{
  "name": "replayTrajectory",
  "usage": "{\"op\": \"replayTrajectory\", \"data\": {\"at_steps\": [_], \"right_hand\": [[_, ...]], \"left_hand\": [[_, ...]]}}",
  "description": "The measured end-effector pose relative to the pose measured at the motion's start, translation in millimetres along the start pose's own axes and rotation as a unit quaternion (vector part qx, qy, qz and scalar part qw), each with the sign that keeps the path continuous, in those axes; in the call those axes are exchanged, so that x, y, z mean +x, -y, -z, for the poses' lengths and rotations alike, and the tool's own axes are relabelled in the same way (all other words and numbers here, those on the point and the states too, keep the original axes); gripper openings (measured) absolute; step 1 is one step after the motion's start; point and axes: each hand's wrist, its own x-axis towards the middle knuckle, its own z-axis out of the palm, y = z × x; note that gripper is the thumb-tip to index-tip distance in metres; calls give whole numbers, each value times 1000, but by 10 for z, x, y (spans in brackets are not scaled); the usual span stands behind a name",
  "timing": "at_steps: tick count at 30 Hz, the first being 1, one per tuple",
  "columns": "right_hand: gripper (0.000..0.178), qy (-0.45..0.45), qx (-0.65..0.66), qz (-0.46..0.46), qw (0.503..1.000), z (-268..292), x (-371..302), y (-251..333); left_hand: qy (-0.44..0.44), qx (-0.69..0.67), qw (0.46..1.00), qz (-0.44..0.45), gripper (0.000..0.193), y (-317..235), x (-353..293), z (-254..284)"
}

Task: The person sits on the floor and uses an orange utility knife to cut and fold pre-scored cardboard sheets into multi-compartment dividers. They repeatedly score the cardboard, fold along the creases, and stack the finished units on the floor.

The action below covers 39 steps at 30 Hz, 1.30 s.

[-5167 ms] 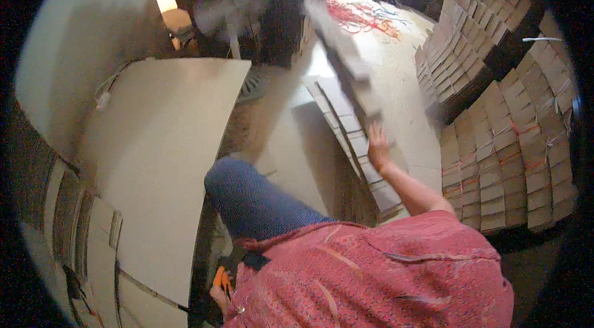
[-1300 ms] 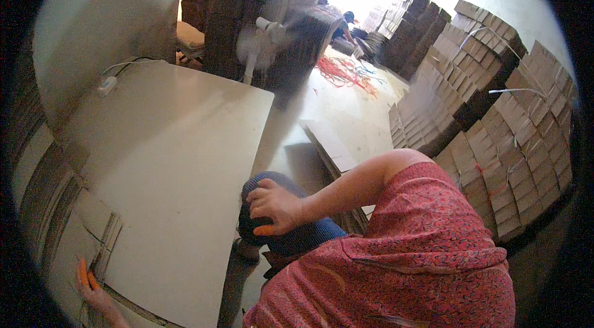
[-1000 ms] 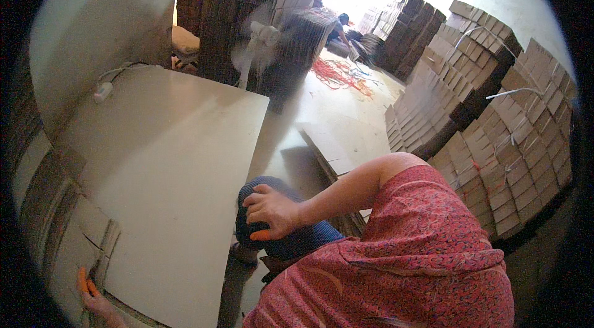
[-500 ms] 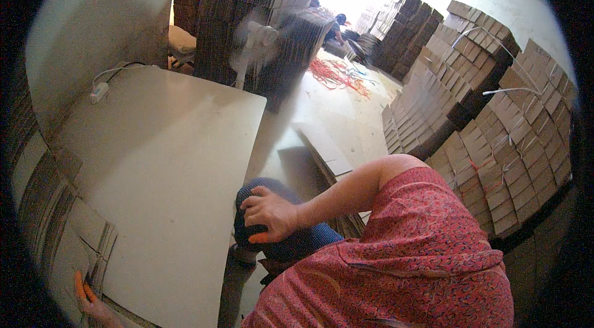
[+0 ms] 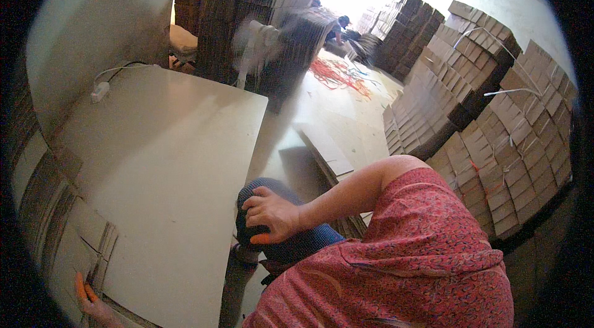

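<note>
My left hand (image 5: 93, 304) is at the lower left, orange covers on two fingers. Those fingers are stretched out and slightly apart, touching or close beside a stack of flat cardboard pieces (image 5: 80, 227); the rest of the hand runs off toward the lower edge. On my bent knee, clad in dark blue cloth (image 5: 318, 238), rests my right hand (image 5: 272, 215). Its fingers lie spread and a little bent over the knee, an orange cover shows on the thumb, and it holds nothing.
A pale tabletop (image 5: 179, 185) spans the left, with a white power strip (image 5: 100, 91) at its far corner. Beyond its edge a white fan (image 5: 257, 37) stands by tall cardboard stacks (image 5: 241, 0). Bundled cardboard (image 5: 495, 161) lines the right; red straps (image 5: 340, 75) lie near another person (image 5: 336, 32).
Both my hands keep their places. The view has shifted very slightly, and the distant person has moved a little.
</note>
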Motion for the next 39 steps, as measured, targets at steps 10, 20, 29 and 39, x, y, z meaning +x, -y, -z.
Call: {"op": "replayTrajectory", "data": {"at_steps": [10,20,29,39], "right_hand": [[27,0,-12,-6,1000,44,-28,-2],[35,11,18,-11,1000,-79,-71,-40],[35,33,845,-222,486,-517,417,1086],[18,-53,609,-227,758,-118,440,1506]], "left_hand": [[33,-125,991,42,27,85,-37,-55],[-3,-325,946,16,37,-466,-218,304],[43,-284,930,-228,30,-1664,-1024,1205],[44,33,997,54,55,-800,-1610,1755]]}}
